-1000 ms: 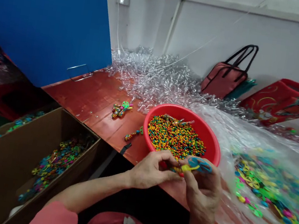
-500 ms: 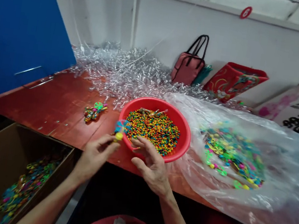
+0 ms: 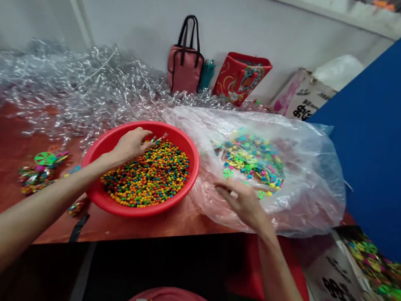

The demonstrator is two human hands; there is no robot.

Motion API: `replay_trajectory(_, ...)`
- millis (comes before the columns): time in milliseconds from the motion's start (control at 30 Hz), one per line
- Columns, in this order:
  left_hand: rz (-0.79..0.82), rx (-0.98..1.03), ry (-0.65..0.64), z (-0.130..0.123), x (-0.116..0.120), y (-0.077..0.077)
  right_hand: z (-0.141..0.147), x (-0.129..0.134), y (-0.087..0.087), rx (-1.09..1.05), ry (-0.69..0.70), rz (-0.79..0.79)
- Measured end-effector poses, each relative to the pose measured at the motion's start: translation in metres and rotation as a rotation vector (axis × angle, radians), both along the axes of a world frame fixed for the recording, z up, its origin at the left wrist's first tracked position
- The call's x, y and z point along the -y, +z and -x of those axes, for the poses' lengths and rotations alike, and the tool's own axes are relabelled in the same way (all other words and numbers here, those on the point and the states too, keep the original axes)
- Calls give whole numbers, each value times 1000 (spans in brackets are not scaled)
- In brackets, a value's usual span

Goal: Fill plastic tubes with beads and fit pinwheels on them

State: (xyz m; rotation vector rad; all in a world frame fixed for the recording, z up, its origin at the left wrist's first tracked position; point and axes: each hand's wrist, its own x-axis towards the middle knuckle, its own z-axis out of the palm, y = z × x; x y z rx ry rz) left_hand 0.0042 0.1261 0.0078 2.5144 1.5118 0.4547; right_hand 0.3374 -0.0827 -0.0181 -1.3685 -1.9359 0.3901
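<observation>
A red basin [image 3: 183, 188] full of small multicoloured beads [image 3: 151, 178] stands on the red table [image 3: 124, 232]. My left hand [image 3: 133, 145] reaches over the basin's upper part, fingers closed near clear tubes [image 3: 159, 139]; what it grips is too small to make out. To the right, my right hand [image 3: 240, 199] is over the edge of a clear plastic bag [image 3: 304, 186], its fingers slightly apart and no object visible in them. Colourful pinwheel pieces [image 3: 251, 160] lie at the bag. Left of the basin is a small pile of filled, pinwheel-topped tubes [image 3: 41, 169].
Clear tubes in a silvery heap [image 3: 92, 89] line the wall. Behind the basin stand a pink bag [image 3: 185, 68] and a red gift bag [image 3: 239, 78]. A blue panel [image 3: 386, 138] rises at the right, above a box of colourful pieces [image 3: 388, 279].
The view has swung right. My left hand has left the blue-and-yellow piece it held and moved over the basin. My right hand has moved from the basin to the plastic bag.
</observation>
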Motion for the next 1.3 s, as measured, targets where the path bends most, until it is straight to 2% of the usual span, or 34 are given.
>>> replay_trajectory(100,33,-148,1,-34,-35,-20,-72,-18,-10,261,-216,5)
replay_trajectory(200,40,-195,-10,-45,-47,-34,-110,-27,-32,464,-266,81)
replay_trajectory(333,46,-148,-23,-44,-45,-36,-119,-34,-61,617,-244,206)
replay_trajectory(400,96,7,-33,-41,-40,-29,-119,-37,-69,606,-255,233)
replay_trajectory(467,235,278,-56,-37,-29,-16,-118,-39,-68,491,-256,191)
replay_trajectory(567,539,740,-152,-31,4,6,-104,-40,-43,196,-191,65)
replay_trajectory(667,774,1011,-268,-29,55,20,-65,-40,2,15,-74,-58)
replay_trajectory(800,1001,1162,-309,-28,119,19,4,-42,61,24,153,-163)
replay_trajectory(867,1101,1196,-357,-26,140,13,29,-45,78,32,251,-186)
replay_trajectory(933,1152,1210,-410,-23,151,9,44,-48,84,27,312,-175)
replay_trajectory(1033,1084,1161,-429,-13,154,6,51,-50,81,11,333,-111)
replay_trajectory(1133,881,965,-359,-1,143,5,51,-52,76,15,302,-102)
replay_trajectory(1200,642,736,-282,4,129,2,50,-54,74,25,287,-121)
replay_trajectory(1300,315,252,-209,0,105,-7,48,-56,71,55,279,-135)
